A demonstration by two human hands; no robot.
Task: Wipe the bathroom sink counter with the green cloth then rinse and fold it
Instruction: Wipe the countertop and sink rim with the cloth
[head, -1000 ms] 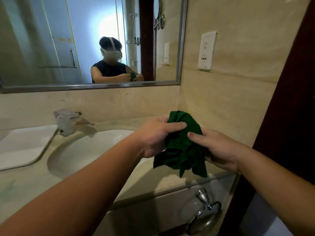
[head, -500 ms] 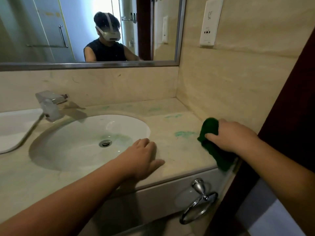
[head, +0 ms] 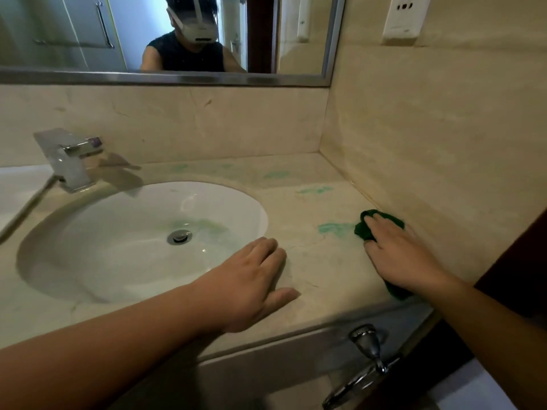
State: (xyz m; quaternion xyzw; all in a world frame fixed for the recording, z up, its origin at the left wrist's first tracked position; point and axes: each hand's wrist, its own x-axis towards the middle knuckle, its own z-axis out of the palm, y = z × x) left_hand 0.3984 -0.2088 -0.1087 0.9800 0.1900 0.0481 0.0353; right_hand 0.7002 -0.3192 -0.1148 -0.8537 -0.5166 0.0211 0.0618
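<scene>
The green cloth [head: 364,229] lies bunched on the beige marble counter [head: 313,255], at its right end by the side wall. My right hand [head: 396,255] presses flat on top of the cloth and hides most of it. A green smear [head: 333,228] marks the counter just left of the cloth, and several fainter smears lie farther back. My left hand [head: 251,284] rests flat on the counter at the front right rim of the white sink basin [head: 118,232], holding nothing.
A chrome faucet [head: 69,159] stands at the basin's back left. The side wall [head: 429,161] bounds the counter on the right, the mirror [head: 165,34] hangs above. A chrome towel ring [head: 365,371] hangs below the counter's front edge.
My right hand has brought the cloth from the counter's front corner onto the counter top by the wall and flattened on it. My left hand has stayed at the basin rim.
</scene>
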